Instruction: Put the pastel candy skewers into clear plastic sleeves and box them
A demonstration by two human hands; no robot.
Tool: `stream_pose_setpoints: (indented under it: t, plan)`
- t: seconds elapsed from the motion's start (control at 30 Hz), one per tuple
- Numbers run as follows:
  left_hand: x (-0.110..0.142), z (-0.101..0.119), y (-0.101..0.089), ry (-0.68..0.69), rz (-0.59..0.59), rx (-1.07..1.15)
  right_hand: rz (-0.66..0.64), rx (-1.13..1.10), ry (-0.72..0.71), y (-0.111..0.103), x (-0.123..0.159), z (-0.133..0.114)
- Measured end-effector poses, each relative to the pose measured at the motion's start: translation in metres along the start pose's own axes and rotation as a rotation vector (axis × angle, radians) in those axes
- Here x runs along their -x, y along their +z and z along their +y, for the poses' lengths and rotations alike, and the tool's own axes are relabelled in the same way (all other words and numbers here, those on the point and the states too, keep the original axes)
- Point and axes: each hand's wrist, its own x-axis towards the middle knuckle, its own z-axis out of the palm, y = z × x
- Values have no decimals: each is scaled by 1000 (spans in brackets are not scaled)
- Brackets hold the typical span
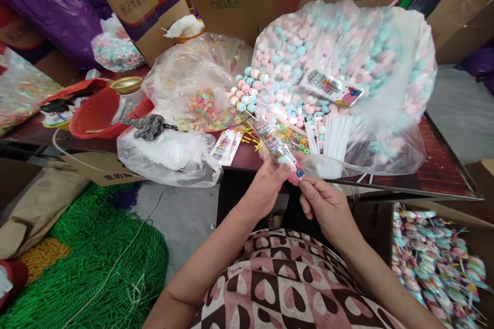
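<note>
In front of my body, a printed clear plastic candy bag slants between my two hands over the table's front edge. My left hand has its fingers closed around the bag's middle. With thumb and forefinger, my right hand pinches the bag's lower corner. Something pale blue and pink shows in the bag, but I cannot make out what is inside. Just beyond, skewers of stacked marshmallows rest against a heap of loose pink, blue and white marshmallows. Ring-shaped gummies lie right behind the bag.
White sticks and a stack of printed bags lie by the big marshmallow bag. Yellow twist ties are left of my hands. A red basket stands at left. A carton of wrapped marshmallow sticks sits lower right.
</note>
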Motion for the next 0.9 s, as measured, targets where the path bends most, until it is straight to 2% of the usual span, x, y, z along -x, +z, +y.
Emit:
stream_pose_setpoints:
  t: [0.1, 0.2, 0.4, 0.57, 0.73, 0.9]
  plan:
    - [-4, 14, -7, 56, 65, 82, -19, 26, 2, 2, 0, 4]
    - [-8, 19, -12, 88, 143, 109, -36, 88, 7, 4, 1, 1]
    - [-7, 4, -5, 63, 137, 89, -5, 164, -33, 12, -3, -9]
    - [-4, -7, -9, 27, 117, 52, -90, 118, -29, 17, -7, -7]
    - [-3, -10, -24, 56, 81, -182, -108, 58, -27, 12, -9, -3]
    - [1, -10, -33, 102, 108, -563, -35, 181, -132, 9, -8, -5]
